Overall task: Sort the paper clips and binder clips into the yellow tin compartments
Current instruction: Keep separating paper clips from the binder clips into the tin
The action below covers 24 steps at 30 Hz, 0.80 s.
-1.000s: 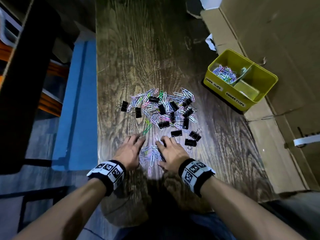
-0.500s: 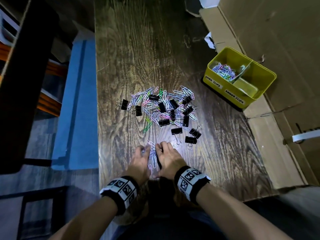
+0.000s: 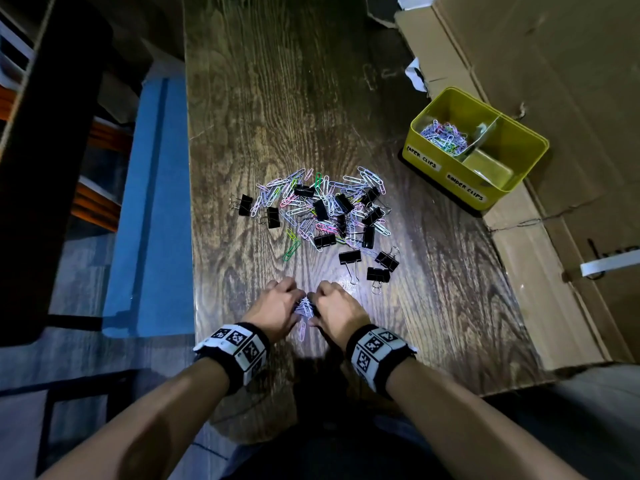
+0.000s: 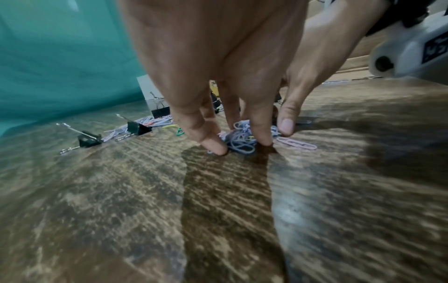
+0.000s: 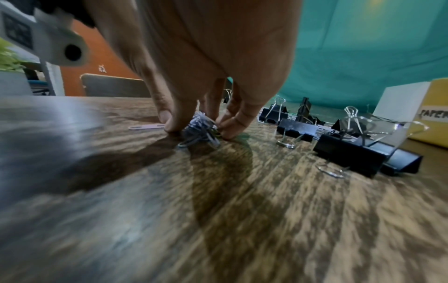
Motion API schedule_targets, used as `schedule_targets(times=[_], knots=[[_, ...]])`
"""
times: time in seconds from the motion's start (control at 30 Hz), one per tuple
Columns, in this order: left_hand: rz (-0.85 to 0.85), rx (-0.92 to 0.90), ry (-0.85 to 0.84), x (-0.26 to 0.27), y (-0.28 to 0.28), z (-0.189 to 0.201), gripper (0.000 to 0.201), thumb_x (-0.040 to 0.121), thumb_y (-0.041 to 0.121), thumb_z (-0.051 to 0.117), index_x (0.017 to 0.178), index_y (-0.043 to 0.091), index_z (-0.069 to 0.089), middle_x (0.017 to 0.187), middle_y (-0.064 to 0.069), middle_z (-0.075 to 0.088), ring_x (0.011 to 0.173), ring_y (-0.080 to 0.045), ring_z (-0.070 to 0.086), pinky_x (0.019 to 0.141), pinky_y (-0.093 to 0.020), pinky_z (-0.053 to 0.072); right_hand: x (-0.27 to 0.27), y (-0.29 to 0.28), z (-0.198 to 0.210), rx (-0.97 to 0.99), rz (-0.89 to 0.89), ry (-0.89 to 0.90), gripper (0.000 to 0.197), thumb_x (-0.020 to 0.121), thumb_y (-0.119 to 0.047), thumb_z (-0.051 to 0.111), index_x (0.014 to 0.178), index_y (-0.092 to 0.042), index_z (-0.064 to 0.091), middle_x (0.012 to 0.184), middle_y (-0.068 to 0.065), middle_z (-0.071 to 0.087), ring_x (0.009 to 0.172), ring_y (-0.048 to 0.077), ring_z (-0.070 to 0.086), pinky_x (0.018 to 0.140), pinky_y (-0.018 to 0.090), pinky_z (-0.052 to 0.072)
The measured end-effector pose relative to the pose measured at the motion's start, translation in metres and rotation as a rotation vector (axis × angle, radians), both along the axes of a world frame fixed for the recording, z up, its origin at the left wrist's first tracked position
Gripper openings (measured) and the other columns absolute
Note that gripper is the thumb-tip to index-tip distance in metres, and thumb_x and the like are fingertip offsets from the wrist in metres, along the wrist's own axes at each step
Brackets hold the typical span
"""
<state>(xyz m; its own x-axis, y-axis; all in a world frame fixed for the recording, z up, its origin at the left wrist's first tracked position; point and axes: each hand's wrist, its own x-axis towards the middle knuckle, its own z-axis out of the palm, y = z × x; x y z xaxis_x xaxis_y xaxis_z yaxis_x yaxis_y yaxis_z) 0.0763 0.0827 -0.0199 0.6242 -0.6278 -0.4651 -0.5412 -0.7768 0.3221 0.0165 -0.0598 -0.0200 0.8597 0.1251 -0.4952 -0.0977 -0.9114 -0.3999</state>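
Left hand: the left hand (image 3: 277, 304) sits at the near edge, fingers curled down, tips on the wood; its grip is clamped on one side of a small wire bundle (image 4: 241, 138).
Right hand: the right hand (image 3: 334, 306) mirrors it just beside, thumb and fingers curled, grip clamped on the same bundle (image 5: 201, 126) from the other side.
Bundle: thin bent-wire loops, pale lilac and white, tangled into a knot between the two hands (image 3: 305, 306); one loose paper clip (image 3: 302, 331) lies flat at 6 o'clock of it.
Tabletop: the tabletop (image 3: 277, 98) is dark wood with heavy open grain and a dull sheen.
Binder clips: three black binder clips (image 3: 377, 273) with folded steel bodies and silver wire handles lie near, at 1 o'clock of the hands.
Pile: the main pile (image 3: 322, 209) at 12 o'clock mixes pastel wire clips with more black ones (a green clip lies at its near left edge).
Tin: the yellow tin (image 3: 446, 161) at 2 o'clock, smooth metal with rounded corners and a divider, holds paper clips (image 3: 445, 133) in its left compartment.
Cardboard: flattened cardboard (image 3: 554, 81) lies under and beyond the tin.
Change: since a second ago the hands have drawn together, from spread flat around scattered clips to closed on them as one knot.
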Motion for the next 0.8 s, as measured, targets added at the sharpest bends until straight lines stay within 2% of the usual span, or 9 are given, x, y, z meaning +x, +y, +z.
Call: schedule_targets(times=[0.1, 0.17, 0.23, 0.3, 0.37, 0.43, 0.57, 0.7, 0.8], knots=[[-0.003, -0.044, -0.012, 0.002, 0.002, -0.001, 0.029, 0.087, 0.024, 0.058, 0.112, 0.010, 0.060, 0.111, -0.007, 0.057, 0.103, -0.027, 0.052, 0.090, -0.039, 0.044, 0.000, 0.001, -0.004, 0.009, -0.014, 0.022, 0.028, 0.090, -0.019, 0.061, 0.115, -0.007, 0.055, 0.108, 0.008, 0.052, 0.103, 0.026, 0.054, 0.078, 0.031, 0.045], [-0.002, -0.075, -0.011, 0.003, 0.004, 0.000, 0.024, 0.087, 0.023, 0.059, 0.106, 0.008, 0.061, 0.105, -0.007, 0.059, 0.098, -0.025, 0.053, 0.088, -0.040, 0.046, 0.000, 0.001, -0.005, 0.017, -0.035, 0.026, 0.019, 0.091, -0.011, 0.055, 0.109, -0.007, 0.058, 0.102, 0.009, 0.055, 0.097, 0.029, 0.058, 0.072, 0.029, 0.043], [-0.005, -0.096, -0.011, 0.005, 0.007, 0.000, 0.020, 0.087, 0.021, 0.059, 0.102, 0.007, 0.062, 0.100, -0.007, 0.060, 0.094, -0.023, 0.054, 0.086, -0.038, 0.047, 0.002, 0.002, -0.006, -0.012, -0.023, 0.008, 0.017, 0.088, -0.003, 0.056, 0.104, -0.007, 0.061, 0.103, 0.011, 0.058, 0.093, 0.030, 0.060, 0.073, 0.030, 0.046], [-0.002, -0.127, 0.009, 0.008, 0.010, 0.001, 0.017, 0.087, 0.020, 0.060, 0.099, 0.007, 0.064, 0.096, -0.007, 0.061, 0.089, -0.022, 0.056, 0.084, -0.037, 0.049, 0.003, 0.001, -0.005, -0.040, -0.018, -0.002, 0.018, 0.085, 0.003, 0.056, 0.101, -0.005, 0.061, 0.098, 0.012, 0.058, 0.083, 0.029, 0.061, 0.066, 0.029, 0.044], [0.013, -0.144, 0.028, 0.008, 0.012, 0.004, 0.018, 0.087, 0.020, 0.061, 0.100, 0.008, 0.065, 0.094, -0.006, 0.062, 0.087, -0.020, 0.058, 0.081, -0.030, 0.049, 0.005, 0.000, -0.002, -0.049, -0.009, 0.007, 0.018, 0.085, 0.006, 0.055, 0.099, -0.003, 0.061, 0.092, 0.013, 0.057, 0.071, 0.025, 0.055, 0.061, 0.027, 0.040], [0.023, -0.158, 0.032, 0.008, 0.011, 0.007, 0.020, 0.088, 0.020, 0.061, 0.104, 0.009, 0.066, 0.095, -0.006, 0.064, 0.086, -0.020, 0.059, 0.078, -0.026, 0.046, 0.006, -0.002, 0.001, -0.046, -0.012, 0.029, 0.015, 0.087, 0.005, 0.053, 0.097, -0.003, 0.061, 0.086, 0.012, 0.055, 0.067, 0.023, 0.048, 0.061, 0.026, 0.037], [0.064, -0.174, 0.063, 0.010, 0.009, 0.010, 0.021, 0.088, 0.018, 0.061, 0.106, 0.011, 0.069, 0.095, -0.005, 0.070, 0.083, -0.019, 0.062, 0.079, -0.028, 0.048, 0.009, -0.011, 0.005, 0.045, -0.100, 0.065, 0.011, 0.092, -0.005, 0.052, 0.094, -0.007, 0.063, 0.073, 0.006, 0.051, 0.067, 0.025, 0.050, 0.061, 0.024, 0.036], [0.196, -0.201, 0.150, 0.012, 0.008, 0.010, 0.019, 0.085, 0.016, 0.066, 0.103, 0.012, 0.071, 0.093, -0.001, 0.071, 0.077, -0.011, 0.062, 0.080, -0.026, 0.052, 0.009, -0.022, 0.006, 0.219, -0.240, 0.095, 0.018, 0.092, -0.013, 0.059, 0.108, -0.013, 0.069, 0.073, 0.003, 0.055, 0.062, 0.019, 0.052, 0.062, 0.021, 0.039], [0.296, -0.236, 0.178, 0.017, 0.004, 0.010, 0.019, 0.080, 0.017, 0.071, 0.098, 0.013, 0.072, 0.086, 0.000, 0.071, 0.074, -0.008, 0.061, 0.079, -0.021, 0.047, 0.012, -0.029, 0.010, 0.323, -0.337, 0.086, 0.023, 0.089, -0.015, 0.065, 0.112, -0.014, 0.069, 0.074, 0.003, 0.058, 0.062, 0.017, 0.053, 0.065, 0.024, 0.048]])
